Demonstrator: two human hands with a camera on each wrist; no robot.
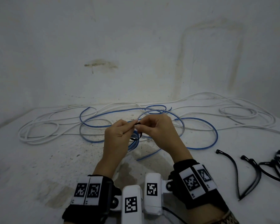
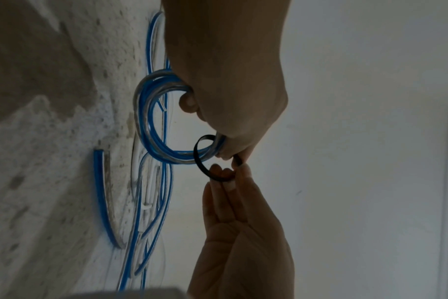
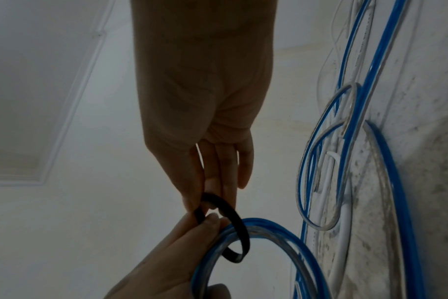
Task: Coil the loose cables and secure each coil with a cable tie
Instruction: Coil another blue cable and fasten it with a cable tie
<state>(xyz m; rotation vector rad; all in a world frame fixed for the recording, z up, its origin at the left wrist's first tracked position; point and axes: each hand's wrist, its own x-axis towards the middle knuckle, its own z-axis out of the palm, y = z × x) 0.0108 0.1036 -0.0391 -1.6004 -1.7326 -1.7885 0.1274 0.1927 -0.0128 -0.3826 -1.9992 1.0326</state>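
On stained white floor (image 1: 39, 167) by wall (image 1: 136, 46): both hands' fingers (image 1: 129, 125) pinching black tie (image 1: 140, 135) round blue coil (image 1: 133, 143).

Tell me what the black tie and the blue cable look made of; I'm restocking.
Black tie: looks like matte flexible plastic, probably nylon, a flat strap bending smoothly. Blue cable: glossy, partly clear sheath with a blue stripe, likely soft PVC; core material not discernible.

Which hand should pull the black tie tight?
Probably the right hand: it pinches the black tie, while the left hand is busy holding the blue coil.
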